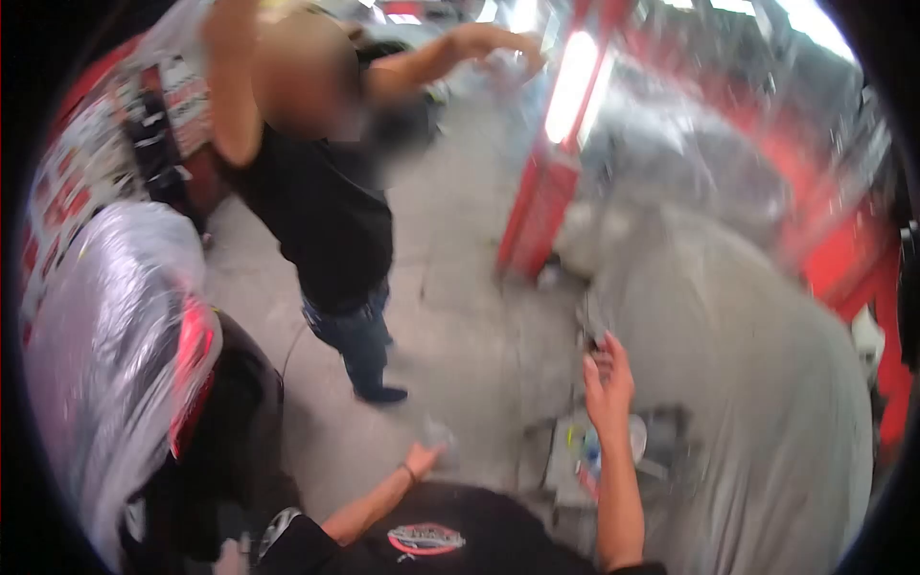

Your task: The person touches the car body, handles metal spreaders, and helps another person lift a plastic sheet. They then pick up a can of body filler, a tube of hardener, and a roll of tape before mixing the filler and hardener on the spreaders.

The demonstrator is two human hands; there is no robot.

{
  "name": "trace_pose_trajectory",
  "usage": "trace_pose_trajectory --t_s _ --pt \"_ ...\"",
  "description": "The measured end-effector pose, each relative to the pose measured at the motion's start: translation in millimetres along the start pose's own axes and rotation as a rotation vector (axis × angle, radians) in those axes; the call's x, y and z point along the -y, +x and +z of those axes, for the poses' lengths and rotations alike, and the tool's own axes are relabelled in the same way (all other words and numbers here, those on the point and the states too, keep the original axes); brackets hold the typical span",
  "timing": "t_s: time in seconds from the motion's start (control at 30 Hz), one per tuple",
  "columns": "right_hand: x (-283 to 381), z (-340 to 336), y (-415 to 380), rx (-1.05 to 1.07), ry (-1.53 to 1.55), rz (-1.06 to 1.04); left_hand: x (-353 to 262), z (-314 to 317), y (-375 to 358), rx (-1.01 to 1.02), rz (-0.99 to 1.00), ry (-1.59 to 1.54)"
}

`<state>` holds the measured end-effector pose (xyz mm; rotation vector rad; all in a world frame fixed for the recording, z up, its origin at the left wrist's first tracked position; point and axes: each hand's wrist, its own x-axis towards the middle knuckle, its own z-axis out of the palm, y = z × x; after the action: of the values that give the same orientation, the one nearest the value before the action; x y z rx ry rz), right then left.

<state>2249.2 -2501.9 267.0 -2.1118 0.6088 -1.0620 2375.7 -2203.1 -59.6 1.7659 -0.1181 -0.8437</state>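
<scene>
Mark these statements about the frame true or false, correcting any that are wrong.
1. The other person has both arms raised. True.
2. The dark band is on the camera wearer's right wrist. False: it is on the wrist of the left hand.
3. The red post carries a lit tube. True.
4. The other person's top is white. False: it is black.

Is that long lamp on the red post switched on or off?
On: the lamp on the red post glows bright white along its length.
</scene>
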Motion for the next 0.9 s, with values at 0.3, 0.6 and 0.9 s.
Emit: trace_pose_trajectory --t_s 0.3,0.6,0.9 --pt "-196.7 13.7 -269.8 0.259 -0.271 0.815 -14.2 17.3 -0.8 0.085 -0.238 -0.46" --pt "-297.0 -129.8 -316.5 -0.068 -0.534 0.98 28.1 187.9 40.7 0.364 -0.494 -0.433" --pt "-448.7 -237.5 -121.7 -0.106 -0.407 0.773 -24.1 407.7 48.0 0.561 -0.477 -1.067"
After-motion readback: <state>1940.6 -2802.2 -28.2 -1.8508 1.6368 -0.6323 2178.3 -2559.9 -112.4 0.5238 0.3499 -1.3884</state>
